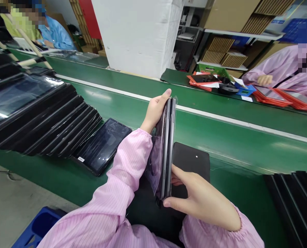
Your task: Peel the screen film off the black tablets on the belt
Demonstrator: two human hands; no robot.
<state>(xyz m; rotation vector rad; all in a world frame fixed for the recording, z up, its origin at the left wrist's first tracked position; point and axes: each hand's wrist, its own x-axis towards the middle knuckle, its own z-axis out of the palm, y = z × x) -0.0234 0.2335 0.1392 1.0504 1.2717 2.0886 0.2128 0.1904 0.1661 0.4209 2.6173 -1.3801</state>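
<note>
Between my hands a thin tablet stands on edge, its side with small speaker holes facing me. A second slim slab lies against it; whether that is another tablet or a cover, I cannot tell. Loose clear film hangs at its left. My left hand grips the far upper end, thumb up along the edge. Around the near lower end closes my right hand, its thumb at the bottom corner and its fingers partly hidden behind. Under them lies a flat black cover with a small white dot.
At left, several film-wrapped black tablets lean in a row, beside one lying face up. More dark slabs stand at right. Beyond the green bench, co-workers sit near orange sleeves and a green crate. A blue stool stands below.
</note>
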